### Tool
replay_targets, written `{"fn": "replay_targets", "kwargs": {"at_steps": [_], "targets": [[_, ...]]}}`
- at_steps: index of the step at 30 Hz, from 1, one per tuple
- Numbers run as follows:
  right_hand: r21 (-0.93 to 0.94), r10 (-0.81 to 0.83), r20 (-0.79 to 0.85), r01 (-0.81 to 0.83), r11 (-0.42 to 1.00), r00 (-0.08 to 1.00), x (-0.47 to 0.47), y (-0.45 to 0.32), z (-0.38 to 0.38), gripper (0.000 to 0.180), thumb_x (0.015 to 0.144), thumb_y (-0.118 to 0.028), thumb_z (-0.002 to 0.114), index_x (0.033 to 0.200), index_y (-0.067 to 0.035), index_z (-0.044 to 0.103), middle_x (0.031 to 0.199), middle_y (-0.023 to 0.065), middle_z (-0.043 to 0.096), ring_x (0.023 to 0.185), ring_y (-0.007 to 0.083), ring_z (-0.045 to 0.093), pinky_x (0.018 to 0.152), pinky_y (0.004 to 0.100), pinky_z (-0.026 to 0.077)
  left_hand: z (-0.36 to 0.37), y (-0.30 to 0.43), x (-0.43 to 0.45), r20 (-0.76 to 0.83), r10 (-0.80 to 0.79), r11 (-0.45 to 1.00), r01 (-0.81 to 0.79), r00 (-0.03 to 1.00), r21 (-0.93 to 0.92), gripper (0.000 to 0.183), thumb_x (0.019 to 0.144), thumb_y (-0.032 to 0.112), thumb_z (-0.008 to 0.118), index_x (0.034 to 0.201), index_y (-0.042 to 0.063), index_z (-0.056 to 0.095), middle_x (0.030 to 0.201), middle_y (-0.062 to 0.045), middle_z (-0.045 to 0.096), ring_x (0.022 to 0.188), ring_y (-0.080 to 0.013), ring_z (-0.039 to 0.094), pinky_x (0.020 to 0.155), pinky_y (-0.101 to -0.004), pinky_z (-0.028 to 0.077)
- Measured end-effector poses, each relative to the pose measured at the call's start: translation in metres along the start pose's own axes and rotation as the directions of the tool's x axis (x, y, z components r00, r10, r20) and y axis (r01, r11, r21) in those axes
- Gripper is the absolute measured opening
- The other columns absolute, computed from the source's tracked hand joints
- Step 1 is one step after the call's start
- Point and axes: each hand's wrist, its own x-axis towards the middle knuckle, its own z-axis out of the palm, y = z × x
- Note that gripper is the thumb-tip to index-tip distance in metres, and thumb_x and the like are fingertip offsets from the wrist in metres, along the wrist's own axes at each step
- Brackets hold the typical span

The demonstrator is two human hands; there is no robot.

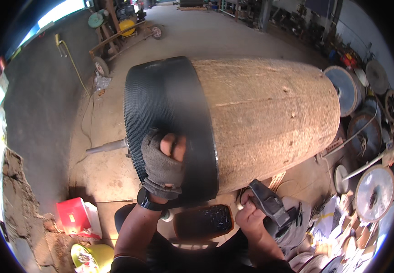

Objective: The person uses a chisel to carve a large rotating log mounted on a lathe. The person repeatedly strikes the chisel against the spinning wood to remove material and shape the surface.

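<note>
A large wooden drum (268, 119) lies on its side before me, with a metal shaft (106, 147) sticking out at the left. Black sheeting (197, 136), with a toothed or mesh-like surface (149, 95) at its left part, wraps the drum's left end. My left hand (164, 160), in a grey fingerless glove with a watch at the wrist, rests on this black band; whether it grips anything is hidden. My bare right hand (250, 213) is closed on a hammer, whose dark steel head (268, 203) shows below the drum's lower edge. Between my forearms sits a tray (203, 221) holding small shiny pieces, perhaps nails.
Discs and wheels (375, 192) crowd the right side. At the lower left are a red box (77, 216) and a yellow bin (93, 257) near a broken wall. A wheeled cart (125, 41) stands behind, and a cable (77, 68) hangs along the left wall.
</note>
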Motion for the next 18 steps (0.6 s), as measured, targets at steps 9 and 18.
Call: {"fn": "replay_targets", "kwargs": {"at_steps": [9, 18], "targets": [[-0.282, 0.424, 0.178, -0.367, 0.887, 0.888, -0.064, 0.008, 0.010, 0.024, 0.097, -0.015, 0.068, 0.107, 0.002, 0.054, 0.078, 0.0254, 0.066, 0.067, 0.0470, 0.066, 0.059, 0.0533, 0.053, -0.003, 0.086, -0.050, 0.111, -0.102, 0.906, 0.138, 0.989, -0.399, 0.057, 0.082, -0.007, 0.068, 0.137, 0.007, 0.061, 0.094, -0.009, 0.068, 0.093, -0.0327, 0.063, 0.092, -0.0457, 0.052], [-0.135, 0.444, 0.196, -0.425, 0.895, 0.874, -0.062, 0.007, -0.002, 0.021, 0.099, -0.011, 0.065, 0.110, 0.002, 0.053, 0.080, 0.0264, 0.065, 0.073, 0.0494, 0.065, 0.063, 0.0546, 0.051, -0.001, 0.099, -0.050, 0.221, -0.159, 0.919, 0.226, 0.962, -0.324, 0.066, 0.078, -0.005, 0.072, 0.141, 0.008, 0.058, 0.092, -0.007, 0.068, 0.092, -0.0311, 0.062, 0.088, -0.0444, 0.051]]}}
